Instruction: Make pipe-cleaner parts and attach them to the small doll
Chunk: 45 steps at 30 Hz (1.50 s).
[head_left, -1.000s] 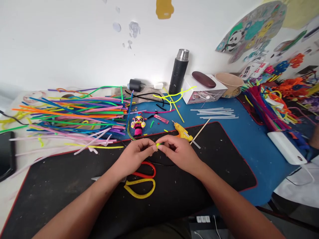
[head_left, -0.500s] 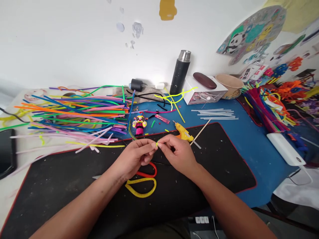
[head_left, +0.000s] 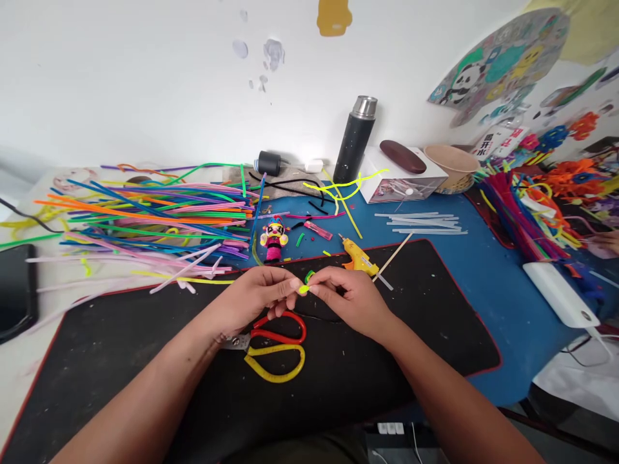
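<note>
My left hand (head_left: 268,290) and my right hand (head_left: 345,296) meet over the black mat (head_left: 387,348), fingertips pinched. Between them is a small yellow and green pipe-cleaner piece (head_left: 304,290), partly covered by the fingers. Scissors (head_left: 276,377) with one red and one yellow handle lie below my left hand; my wrist hides part of the blades. Just beyond the hands stands a small figure (head_left: 273,240) with a pink body and a colourful head. A yellow glue gun (head_left: 360,259) rests past my right hand.
Many coloured pipe cleaners (head_left: 159,219) lie in a heap at the left. White glue sticks (head_left: 425,222), a black flask (head_left: 355,142), a white box (head_left: 382,177) and a bowl (head_left: 452,167) are toward the back. A white power bank-like block (head_left: 561,293) sits at the right.
The pipe-cleaner piece has turned between my fingers and now shows more yellow and a green curl. My left forearm has shifted, uncovering more of the scissors. The view moved slightly.
</note>
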### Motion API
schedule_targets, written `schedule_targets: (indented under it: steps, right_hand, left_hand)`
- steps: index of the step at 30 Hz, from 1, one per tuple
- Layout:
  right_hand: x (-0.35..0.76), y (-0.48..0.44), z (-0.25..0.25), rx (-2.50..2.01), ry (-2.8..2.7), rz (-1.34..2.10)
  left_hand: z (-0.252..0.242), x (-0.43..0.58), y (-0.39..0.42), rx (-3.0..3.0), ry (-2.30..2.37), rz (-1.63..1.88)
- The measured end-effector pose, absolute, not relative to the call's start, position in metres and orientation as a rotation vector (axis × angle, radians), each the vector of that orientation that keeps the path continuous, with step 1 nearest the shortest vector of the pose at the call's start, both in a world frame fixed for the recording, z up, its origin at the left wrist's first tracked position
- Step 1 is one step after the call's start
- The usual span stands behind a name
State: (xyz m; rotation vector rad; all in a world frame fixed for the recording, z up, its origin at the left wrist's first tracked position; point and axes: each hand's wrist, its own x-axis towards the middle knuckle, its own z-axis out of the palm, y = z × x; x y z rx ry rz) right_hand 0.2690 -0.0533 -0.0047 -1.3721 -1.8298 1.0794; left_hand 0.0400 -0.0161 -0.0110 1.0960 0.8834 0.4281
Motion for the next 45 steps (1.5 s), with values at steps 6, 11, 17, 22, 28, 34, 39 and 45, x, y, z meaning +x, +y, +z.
schedule_targets:
  steps: [6, 11, 17, 22, 28, 34, 39, 45]
  right_hand:
    - [0.271, -0.057, -0.007, -1.396, -1.751, 1.075]
    - [0.269, -0.06, -0.008, -1.403, -1.773, 1.081]
    - [0.266, -0.058, -0.009, -1.338, -1.894, 1.038]
    - [0.268, -0.057, -0.01, -1.276, -2.02, 1.007]
    - [0.266, -0.059, -0.015, -1.38, -1.873, 1.125]
    - [0.269, -0.06, -0.014, -1.405, -1.671, 1.223]
    - [0.271, -0.061, -0.017, -1.42, -1.687, 1.178]
    - [0.265, -0.062, -0.014, -1.433, -1.77, 1.136]
  left_hand:
    - [-0.009, 0.038, -0.013, 1.189, 0.874, 0.425]
    - [-0.006, 0.041, -0.015, 1.234, 0.904, 0.392]
    - [-0.008, 0.041, -0.015, 1.256, 0.935, 0.403]
    - [-0.004, 0.039, -0.016, 1.509, 0.957, 0.415]
    - [-0.003, 0.039, -0.018, 1.61, 0.939, 0.47]
    - [-0.009, 0.043, -0.019, 1.479, 0.986, 0.566]
    - [-0.006, 0.044, -0.02, 1.496, 0.994, 0.566]
    - [-0.007, 0.046, -0.022, 1.599, 0.989, 0.549]
